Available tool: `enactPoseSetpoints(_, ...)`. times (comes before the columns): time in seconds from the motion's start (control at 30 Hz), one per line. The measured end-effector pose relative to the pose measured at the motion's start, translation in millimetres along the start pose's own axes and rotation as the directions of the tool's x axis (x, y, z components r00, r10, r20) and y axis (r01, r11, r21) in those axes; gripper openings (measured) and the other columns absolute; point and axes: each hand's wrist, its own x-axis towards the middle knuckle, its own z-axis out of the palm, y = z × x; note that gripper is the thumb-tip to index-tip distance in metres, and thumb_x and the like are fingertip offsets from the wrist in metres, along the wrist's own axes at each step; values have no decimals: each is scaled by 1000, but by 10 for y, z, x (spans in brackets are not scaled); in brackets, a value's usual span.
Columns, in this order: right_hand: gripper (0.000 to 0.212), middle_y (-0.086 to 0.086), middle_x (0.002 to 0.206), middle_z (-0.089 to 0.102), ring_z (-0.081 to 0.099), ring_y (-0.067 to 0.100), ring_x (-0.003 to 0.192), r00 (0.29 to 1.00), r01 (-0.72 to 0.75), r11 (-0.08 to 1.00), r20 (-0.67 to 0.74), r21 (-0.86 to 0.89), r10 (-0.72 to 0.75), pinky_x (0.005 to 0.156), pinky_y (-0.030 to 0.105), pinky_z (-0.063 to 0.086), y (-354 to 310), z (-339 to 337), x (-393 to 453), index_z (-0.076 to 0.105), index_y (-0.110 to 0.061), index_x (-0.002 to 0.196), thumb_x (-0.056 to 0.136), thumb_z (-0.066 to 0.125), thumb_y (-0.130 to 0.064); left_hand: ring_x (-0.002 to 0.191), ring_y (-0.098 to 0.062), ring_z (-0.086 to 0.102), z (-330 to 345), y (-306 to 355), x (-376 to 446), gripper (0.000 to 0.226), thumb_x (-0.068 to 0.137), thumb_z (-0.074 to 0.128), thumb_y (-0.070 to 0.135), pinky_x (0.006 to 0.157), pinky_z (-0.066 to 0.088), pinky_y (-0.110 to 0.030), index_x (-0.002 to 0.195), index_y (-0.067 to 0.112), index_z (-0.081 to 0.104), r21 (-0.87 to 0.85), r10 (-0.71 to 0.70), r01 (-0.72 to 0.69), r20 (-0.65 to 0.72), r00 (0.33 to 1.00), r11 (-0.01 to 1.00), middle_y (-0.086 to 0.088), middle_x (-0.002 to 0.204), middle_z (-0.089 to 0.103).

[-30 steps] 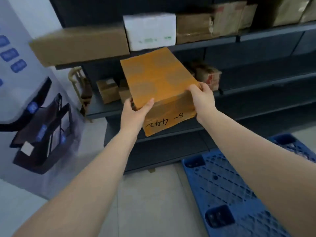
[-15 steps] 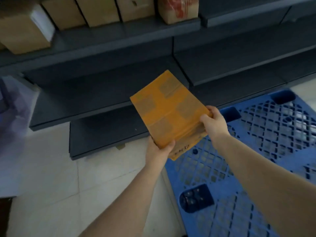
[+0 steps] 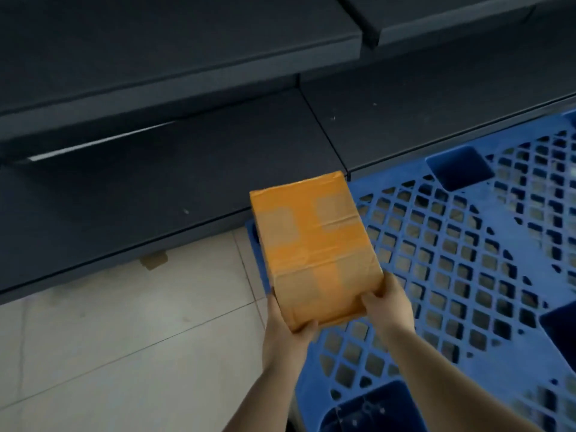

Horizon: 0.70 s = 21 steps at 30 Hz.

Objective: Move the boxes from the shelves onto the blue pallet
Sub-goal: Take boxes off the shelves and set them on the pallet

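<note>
Since half a second ago the cardboard box [image 3: 314, 247] has come down and over the near left corner of the blue pallet [image 3: 467, 275], and the view has tipped lower, so the boxes that stood on the upper shelf are out of sight. Both hands have kept their hold: the left hand [image 3: 285, 330] cups the box's near left corner, thumb on top at the near edge and fingers hidden beneath, while the right hand [image 3: 386, 307] grips the near right corner with its thumb pressed on the top face. Whether the box's underside touches the pallet cannot be told. Its long axis runs from the hands away toward the shelving [image 3: 174, 169], leaning a little to the left, and its far end lies over the pallet's edge just beside the lowest shelf. Orange-brown tape crosses its top face lengthwise and crosswise. Left of the pallet the floor [image 3: 124, 338] is pale tile with thin grout lines, and a small scrap of cardboard [image 3: 154, 260] lies on it at the foot of the shelving. Behind the pallet the dark grey shelves rise in steps, a streak of light glinting along one front edge. Open lattice makes up the pallet's deck, with darker square pockets set into it, one beyond the box to the right and one near the forearms.
</note>
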Motion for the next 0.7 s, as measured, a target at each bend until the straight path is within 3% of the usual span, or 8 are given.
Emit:
enactPoseSetpoints(0.1, 40, 11, 115, 54, 49, 18, 65, 996, 16, 1000, -90, 6, -15, 46, 26, 33, 176, 111, 80, 47, -11, 127, 88, 43, -14, 100, -5, 52, 60, -115, 81, 84, 77, 74, 31, 80, 44, -20, 143, 37, 21, 20, 27, -27, -13, 1000, 999, 19, 113, 49)
enactPoseSetpoints(0.2, 43, 8, 119, 53, 56, 23, 78, 994, -1, 999, -109, -39, -3, 52, 32, 43, 114, 41, 67, 45, -17, 132, 89, 41, -14, 100, 2, 53, 33, -79, 24, 76, 82, 70, 31, 73, 40, -10, 136, 44, 17, 68, 49, -54, 67, 997, 996, 29, 107, 45)
enactPoseSetpoints(0.27, 52, 7, 139, 43, 51, 29, 114, 995, -43, 989, -96, -141, 30, 78, 44, 51, -4, -43, -7, 33, -20, 144, 92, 41, -17, 117, -4, 48, -12, -2, -58, 79, 84, 66, 36, 85, 40, -16, 142, 42, 13, 116, 35, -49, 126, 991, 992, 32, 112, 38)
enactPoseSetpoints(0.33, 57, 5, 152, 27, 22, 27, 140, 995, -58, 968, -91, -243, 37, 103, 48, 39, -162, -158, -177, 23, -17, 149, 95, 41, -21, 125, -4, 40, -121, 119, -169, 81, 85, 64, 41, 98, 36, -23, 147, 37, 12, 103, -1, -12, 125, 992, 995, 31, 126, 37)
enactPoseSetpoints(0.43, 54, 3, 149, 31, 23, 25, 138, 998, 33, 940, -36, -340, -48, 100, 42, 40, -530, -410, -548, 27, -19, 147, 95, 44, -22, 138, -13, 31, -470, 453, -391, 81, 85, 61, 46, 107, 31, -31, 149, 32, 13, 83, -29, 27, 20, 999, 996, 12, 152, 29)
enactPoseSetpoints(0.53, 46, -3, 145, 37, 45, 17, 121, 975, 223, 903, 104, -368, -199, 83, 29, 49, -1235, -741, -1060, 37, -24, 141, 96, 46, -23, 126, -17, 45, -1056, 1106, -749, 71, 89, 56, 44, 99, 39, -30, 148, 33, 18, 74, 17, -12, -71, 997, 997, 5, 140, 44)
enactPoseSetpoints(0.6, 43, -8, 141, 42, 54, 12, 111, 917, 395, 854, 196, -338, -346, 81, 24, 49, -1933, -1002, -1517, 42, -26, 138, 95, 48, -23, 116, -14, 52, -1554, 1742, -1051, 65, 89, 55, 43, 94, 41, -27, 145, 34, 24, 78, 101, -91, -137, 985, 993, 5, 128, 52)
enactPoseSetpoints(0.7, 31, -13, 122, 54, 53, 6, 113, 759, 647, 734, 265, -208, -594, 93, 18, 42, -3111, -1394, -2385, 51, -32, 122, 93, 54, -23, 101, -10, 55, -2333, 2828, -1643, 56, 89, 57, 39, 86, 42, -24, 140, 34, 34, 84, 250, -236, -252, 935, 968, 9, 109, 55)
